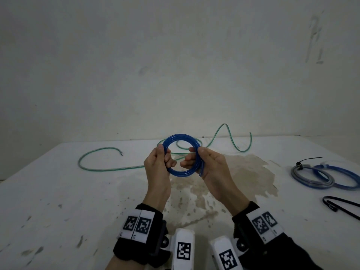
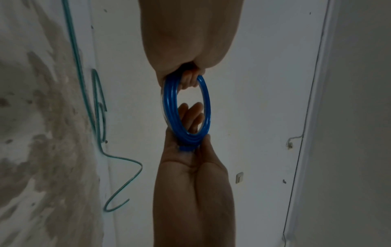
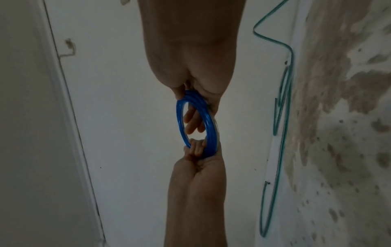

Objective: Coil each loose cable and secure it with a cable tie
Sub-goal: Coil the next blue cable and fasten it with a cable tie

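Green cable [image 1: 109, 168] lay loose and uncoiled across the far left of the table [image 1: 58, 201], not yet started. At centre, above the table, the blue coil [image 1: 182, 155] was held by both hands: left hand [image 1: 158, 168] curled tight round its left side, right hand [image 1: 211, 168] pinching the right side, thumb over the loose ends. No tie on it yet. Far right, two tied coils [image 1: 321, 178] looked finished; spare cable ties [image 1: 342, 208] lay near them.
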